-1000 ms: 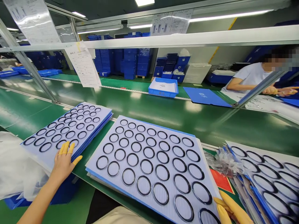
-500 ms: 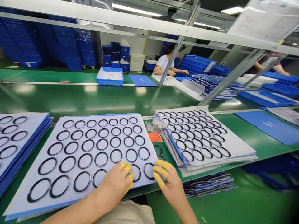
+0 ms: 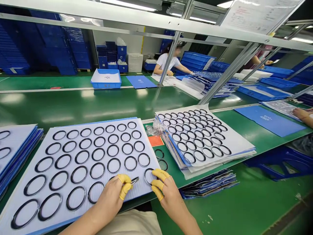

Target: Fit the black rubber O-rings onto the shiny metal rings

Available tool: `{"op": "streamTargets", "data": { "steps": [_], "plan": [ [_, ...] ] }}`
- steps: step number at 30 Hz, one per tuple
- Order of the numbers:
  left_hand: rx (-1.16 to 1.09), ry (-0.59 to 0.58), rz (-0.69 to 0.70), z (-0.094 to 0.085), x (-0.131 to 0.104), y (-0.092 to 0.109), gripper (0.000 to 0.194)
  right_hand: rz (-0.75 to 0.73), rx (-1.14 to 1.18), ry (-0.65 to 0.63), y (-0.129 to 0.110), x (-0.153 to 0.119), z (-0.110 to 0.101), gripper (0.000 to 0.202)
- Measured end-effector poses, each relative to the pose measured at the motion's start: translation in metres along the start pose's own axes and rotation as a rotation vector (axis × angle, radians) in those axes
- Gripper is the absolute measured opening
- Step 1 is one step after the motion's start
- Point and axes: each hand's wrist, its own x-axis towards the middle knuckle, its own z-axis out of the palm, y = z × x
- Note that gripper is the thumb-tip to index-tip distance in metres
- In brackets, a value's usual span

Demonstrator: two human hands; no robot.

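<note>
My left hand, with yellow finger cots, pinches a glossy black ring, tilted nearly edge-on just above the sheet. Beneath both hands, the white sheet carries rows of similar rings. My right hand, also in yellow cots, is at the front right corner. Its fingers are spread, with the tips at the right edge of a flat-lying ring; whether they grip it cannot be made out. Two loose rings lie on the green table beyond the right hand.
Right of my sheet is a stack of sheets topped with rings; another stack is at the left. A crumpled plastic bag and an orange card lie between. A metal frame crosses above. Co-workers sit across and at the far right.
My left hand has lifted a ring from the front row and tilted it. My right hand has edged closer to the corner ring. The view has shifted right.
</note>
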Motion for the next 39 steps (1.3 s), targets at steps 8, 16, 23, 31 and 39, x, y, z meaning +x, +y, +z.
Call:
{"op": "streamTargets", "data": {
  "steps": [8,16,23,31,39],
  "plan": [
    [-0.529,0.119,-0.429,-0.019,-0.016,0.007,0.020,0.483,0.967,0.187,-0.042,0.019,0.005,0.012],
    [-0.746,0.085,-0.468,-0.045,-0.026,0.024,0.017,0.739,1.889,-0.062,-0.092,0.047,0.014,0.014],
    [-0.940,-0.023,-0.469,-0.051,-0.037,0.025,0.032,0.634,1.833,-0.178,-0.104,0.050,0.014,0.019],
    [-1.072,-0.079,-0.542,-0.058,-0.037,0.028,0.043,0.405,1.523,-0.148,-0.102,0.050,0.017,0.024],
    [-1.136,-0.119,-0.535,-0.059,-0.038,0.026,0.033,0.430,1.435,-0.121,-0.101,0.057,0.017,0.028]
  ]
}}
